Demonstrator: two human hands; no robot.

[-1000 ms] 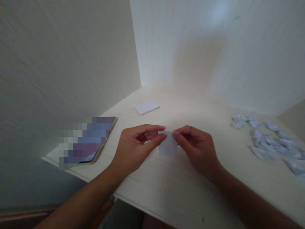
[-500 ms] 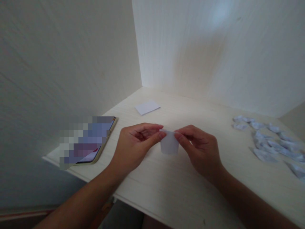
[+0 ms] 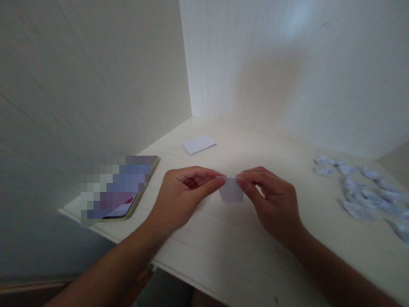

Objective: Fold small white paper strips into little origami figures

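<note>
Between my two hands is a small piece of white paper (image 3: 231, 191), held up above the tabletop by its upper edge. My left hand (image 3: 188, 196) pinches the upper left corner between thumb and fingers. At the upper right corner, my right hand (image 3: 271, 194) grips the same edge in a pinch. The lower part of the paper hangs down between the thumbs and narrows a little toward the bottom. Behind the hands, a flat white stack or folded sheet of paper (image 3: 199, 145) lies on the table.
A phone (image 3: 128, 187), partly pixelated, lies at the left side of the pale table (image 3: 198, 264). Several crumpled or twisted white paper pieces (image 3: 361, 192) are spread at the right. Pale walls (image 3: 255, 64) stand at the back and left.
Both hands have shifted slightly right with the paper. Its hanging part looks shorter, and the left fingertips sit farther in along the upper edge.
</note>
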